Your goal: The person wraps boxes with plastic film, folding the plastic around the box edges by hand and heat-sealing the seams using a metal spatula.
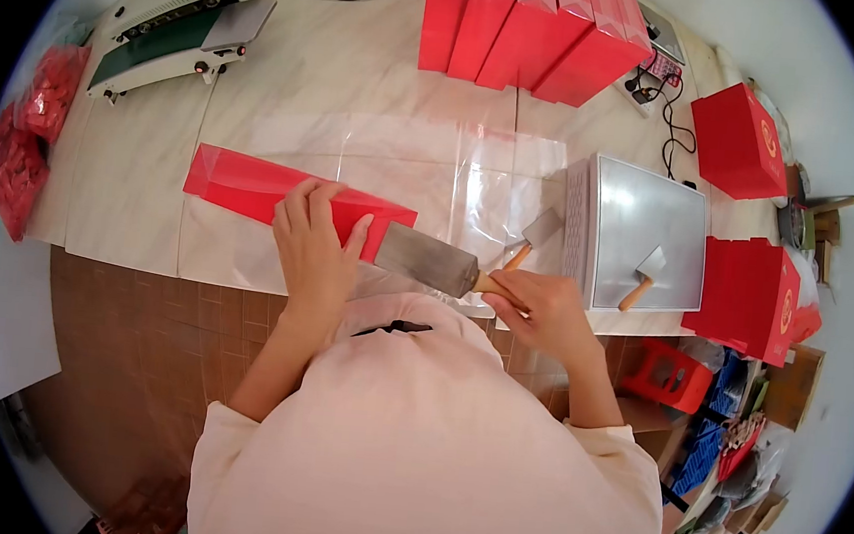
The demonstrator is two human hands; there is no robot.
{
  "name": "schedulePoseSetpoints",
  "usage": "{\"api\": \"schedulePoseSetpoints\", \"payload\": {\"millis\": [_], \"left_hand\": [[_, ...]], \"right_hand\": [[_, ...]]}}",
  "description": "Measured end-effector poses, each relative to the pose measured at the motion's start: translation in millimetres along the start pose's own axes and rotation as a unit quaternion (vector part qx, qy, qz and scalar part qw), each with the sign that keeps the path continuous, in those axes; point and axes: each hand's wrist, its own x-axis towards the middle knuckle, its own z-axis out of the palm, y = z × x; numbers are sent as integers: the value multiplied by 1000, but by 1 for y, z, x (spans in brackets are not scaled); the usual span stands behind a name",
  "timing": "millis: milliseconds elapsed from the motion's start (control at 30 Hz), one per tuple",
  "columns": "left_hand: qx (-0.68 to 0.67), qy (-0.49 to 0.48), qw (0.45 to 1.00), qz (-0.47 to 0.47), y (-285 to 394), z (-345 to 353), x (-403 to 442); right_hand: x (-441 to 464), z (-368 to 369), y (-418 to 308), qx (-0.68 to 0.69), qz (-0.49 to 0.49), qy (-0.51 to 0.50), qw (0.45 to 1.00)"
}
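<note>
My left hand grips a long red box lying at the front of the table, fingers on its far side and thumb near its right end. Clear film seems to wrap the box. My right hand is closed around the wooden handle of a wide metal scraper. Its flat blade lies against the box's right end. Just beyond my right hand lies a second, smaller scraper. Sheets of clear plastic film spread across the table behind the box.
A flat metal-topped heating plate stands at right, a small scraper on it. Several wrapped red boxes stand at the back; more red boxes are far right. A conveyor-like machine occupies the back left. Black cables trail nearby.
</note>
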Motion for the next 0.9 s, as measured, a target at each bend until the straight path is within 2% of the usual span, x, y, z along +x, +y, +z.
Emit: {"api": "schedulePoseSetpoints", "payload": {"millis": [33,200,400,667,767,833,900], "left_hand": [[-1,2,1000,-2,-2,-1,1],[12,-24,994,109,-17,-4,1],[-25,-33,986,162,-24,-6,-1],[-33,-38,981,189,-28,-6,0],[-35,-34,982,185,-28,-8,0],[-31,-26,985,169,-29,-10,-3],[-47,-34,982,178,-31,-10,-4]], "right_hand": [[3,4,0,11,-8,15,1000],[24,12,2,-16,-10,-16,1000],[40,20,10,-34,-16,-22,999],[39,20,5,-46,-13,4,999],[35,10,7,-45,3,-30,999],[27,-8,2,18,77,-49,996],[14,-27,4,12,56,-67,996]]}}
